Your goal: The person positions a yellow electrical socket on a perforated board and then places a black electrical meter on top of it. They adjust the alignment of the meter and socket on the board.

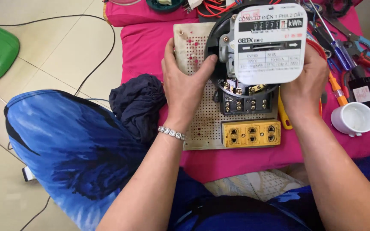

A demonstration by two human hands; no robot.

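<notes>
An electricity meter [253,51] with a round black base and a white faceplate sits on a perforated mounting board [202,115], above a yellow triple socket block [251,134], all on a pink cloth [146,42]. The left hand [184,83] presses its thumb against the meter's left rim, fingers spread flat on the board. The right hand [305,81] cups the right rim, its fingers hidden behind it. The meter looks rigid and fairly heavy, its faceplate and exposed terminals delicate; the black rim seems the safest hold. Screwdrivers [337,47] and a white cup [353,119] lie to the right.
</notes>
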